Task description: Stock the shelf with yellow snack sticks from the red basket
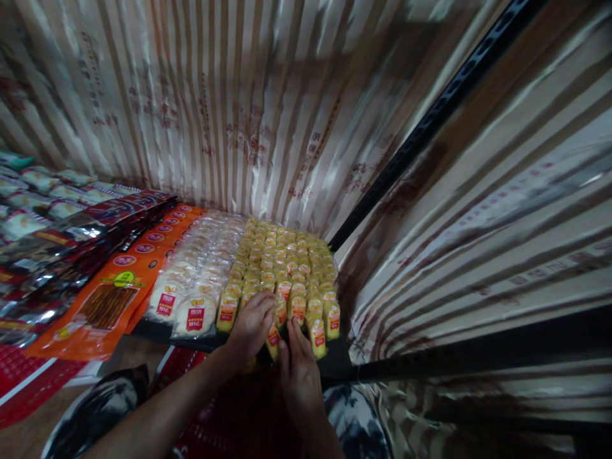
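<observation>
Small yellow wrapped snack packs (306, 261) with red-and-white labels stand in tight rows on a dark shelf. At the front of these rows, my left hand (252, 324) has its fingers curled over the packs. One tilted yellow snack pack (273, 339) shows between my two hands, against the left hand's fingers. My right hand (300, 366) lies just right of it, fingers stretched forward and touching the front packs, thumb beside the tilted pack. Exactly how the left fingertips grip is partly hidden.
Clear-wrapped round white crackers (195, 313) stand left of the yellow packs. Orange snack bags (115, 290) and dark shiny packets (62, 255) lie further left. A black metal post (406, 159) rises at right before striped sheeting (229, 95). Below are red baskets (29, 376).
</observation>
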Tool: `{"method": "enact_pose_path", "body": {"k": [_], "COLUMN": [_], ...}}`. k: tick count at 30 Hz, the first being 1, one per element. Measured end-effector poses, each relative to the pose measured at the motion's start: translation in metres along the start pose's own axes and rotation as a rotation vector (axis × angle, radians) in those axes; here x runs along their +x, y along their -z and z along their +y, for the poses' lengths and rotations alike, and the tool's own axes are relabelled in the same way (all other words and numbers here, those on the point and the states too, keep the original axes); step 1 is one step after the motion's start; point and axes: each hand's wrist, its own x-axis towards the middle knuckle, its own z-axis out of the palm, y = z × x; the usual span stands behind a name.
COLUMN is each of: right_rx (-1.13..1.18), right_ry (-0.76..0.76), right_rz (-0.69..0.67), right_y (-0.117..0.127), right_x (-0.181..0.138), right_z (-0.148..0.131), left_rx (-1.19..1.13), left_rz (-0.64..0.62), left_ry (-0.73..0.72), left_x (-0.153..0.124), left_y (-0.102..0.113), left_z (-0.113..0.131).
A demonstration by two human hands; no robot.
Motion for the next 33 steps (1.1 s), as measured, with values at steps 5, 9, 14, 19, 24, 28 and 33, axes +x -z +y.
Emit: {"method": "enact_pose_path", "body": {"k": [5,9,14,19,24,28,33], "right_rx": [0.017,-0.005,-0.076,-0.09,-0.105,-0.12,-0.195], "right_ry": [0.058,0.117,0.124,0.098,0.076,0.095,0.114], "right_rz": [0.044,0.079,0.123,0.149,0.14,0.042,-0.129], "right_y": [0.007,0.023,0.049,0.063,0.062,0.057,0.052], "right_x": [-0.001,0.003,0.035,0.077,0.104,0.123,0.147], "right_z": [0.0,0.0,0.01,0.023,0.033,0.036,0.03], "left_rx": [-0.011,-0.03,-0.104,-0.097,-0.04,0.004,0.095], "left_rz": [0.027,0.0,-0.213,-0.318,-0.317,-0.352,-0.282], "left_ry": [-0.033,-0.067,-0.142,-0.146,-0.113,-0.161,-0.094], "left_x": [-0.002,-0.005,-0.007,-0.006,-0.005,-0.008,-0.009], "left_y": [-0.002,-0.003,0.001,0.002,-0.002,-0.002,-0.002], "left_z": [0.005,0.006,0.013,0.019,0.019,0.022,0.024]}}
